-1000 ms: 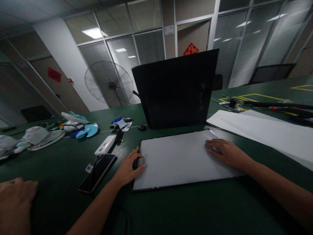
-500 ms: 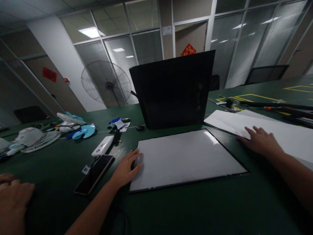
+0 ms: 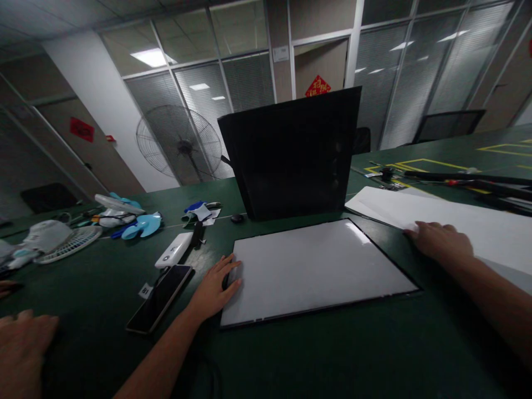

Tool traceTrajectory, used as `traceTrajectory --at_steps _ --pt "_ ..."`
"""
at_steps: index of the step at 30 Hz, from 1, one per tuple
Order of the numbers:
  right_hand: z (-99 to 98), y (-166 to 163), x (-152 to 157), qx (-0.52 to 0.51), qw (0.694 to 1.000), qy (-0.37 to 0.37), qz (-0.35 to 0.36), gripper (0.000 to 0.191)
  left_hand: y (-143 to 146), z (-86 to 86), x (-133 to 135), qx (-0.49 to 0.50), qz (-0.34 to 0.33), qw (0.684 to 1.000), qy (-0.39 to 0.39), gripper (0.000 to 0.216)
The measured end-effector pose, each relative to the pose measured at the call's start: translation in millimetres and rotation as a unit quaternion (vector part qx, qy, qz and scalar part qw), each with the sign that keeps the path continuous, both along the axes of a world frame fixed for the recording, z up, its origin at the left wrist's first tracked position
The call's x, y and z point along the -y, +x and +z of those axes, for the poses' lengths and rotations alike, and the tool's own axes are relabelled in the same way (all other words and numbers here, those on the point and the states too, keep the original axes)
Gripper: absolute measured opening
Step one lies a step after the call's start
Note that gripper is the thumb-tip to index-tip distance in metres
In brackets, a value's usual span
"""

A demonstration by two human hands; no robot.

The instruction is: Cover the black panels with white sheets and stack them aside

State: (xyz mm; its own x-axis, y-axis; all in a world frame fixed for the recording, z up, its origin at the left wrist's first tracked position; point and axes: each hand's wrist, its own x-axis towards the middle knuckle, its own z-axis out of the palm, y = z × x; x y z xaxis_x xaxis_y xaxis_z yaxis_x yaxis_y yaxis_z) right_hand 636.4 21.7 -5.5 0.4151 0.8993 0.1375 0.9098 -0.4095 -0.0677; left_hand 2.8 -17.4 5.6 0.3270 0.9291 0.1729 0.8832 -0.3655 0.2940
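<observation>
R hand [image 3: 440, 242] off panel [image 3: 316, 266], onto sheet [image 3: 457, 216]

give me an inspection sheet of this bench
surface: green table, dim, yellow tape lines far right.
job's things: flat white panel in a black frame; large white sheet to its right; black upright panel behind.
clutter: phone, white power bank, blue fan blades, fan grille.
grippers: left hand flat on the panel's left edge; right hand flat on the sheet; another person's hand lower left.
cables: nothing seen clearly.
surroundings: pedestal fan, glass partitions with blinds.
</observation>
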Motion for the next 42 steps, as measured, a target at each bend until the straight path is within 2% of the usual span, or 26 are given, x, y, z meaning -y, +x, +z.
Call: traceTrajectory --at_steps 3,6,9,11,13,16,17,19,22,26,31,36,42 --pt "15.9 -17.6 6.1 0.008 1.000 0.012 -0.011 0.053 0.1 0.2 0.4 -0.003 0.005 1.000 -0.003 0.055" --pt "34.4 -44.5 16.7 0.021 0.999 0.048 -0.013 0.053 -0.9 -1.0 0.5 -0.003 0.006 1.000 -0.004 0.055" --pt "45.2 -86.2 30.5 0.046 0.993 0.105 0.038 0.054 -2.9 -3.5 -0.1 -0.002 0.004 1.000 -0.008 0.055" --pt "45.4 -118.7 39.9 0.056 0.982 0.140 0.115 0.050 -4.3 -5.3 -0.8 0.003 0.003 1.000 -0.008 0.056" --pt "40.8 -149.2 48.4 0.059 0.955 0.153 0.248 0.043 -5.4 -6.9 -1.8 0.011 0.002 1.000 -0.007 0.056" --pt "30.1 -183.4 58.0 0.055 0.872 0.105 0.475 0.040 -6.5 -8.6 -3.3 0.020 0.006 1.000 -0.005 0.058" --pt "26.5 -191.1 60.3 0.053 0.842 0.084 0.530 0.041 -6.9 -9.1 -3.7 0.024 0.008 1.000 -0.004 0.059" --pt "20.2 -201.7 64.1 0.047 0.807 0.058 0.586 0.044 -7.8 -10.3 -3.9 0.037 0.009 0.999 0.000 0.062" --pt "15.9 -209.7 68.1 0.045 0.796 0.049 0.601 0.040 -9.8 -12.0 -3.2 0.064 0.012 0.998 0.010 0.065" --pt "21.1 -214.1 72.1 0.033 0.794 0.023 0.607 0.036 -10.5 -10.8 -1.5 0.079 0.014 0.997 0.008 0.069" --pt "28.5 -218.6 78.0 -0.006 0.785 0.001 0.620 0.042 -4.3 -4.8 -0.4 0.032 0.034 0.999 -0.020 0.077" --pt "26.1 -227.2 85.1 -0.023 0.774 0.004 0.633 0.051 -2.4 -5.0 -1.6 -0.002 0.031 0.999 -0.031 0.083" --pt "26.4 -235.1 91.5 -0.048 0.763 0.012 0.644 0.057 -4.6 -7.8 -3.5 -0.003 0.021 1.000 -0.010 0.071"
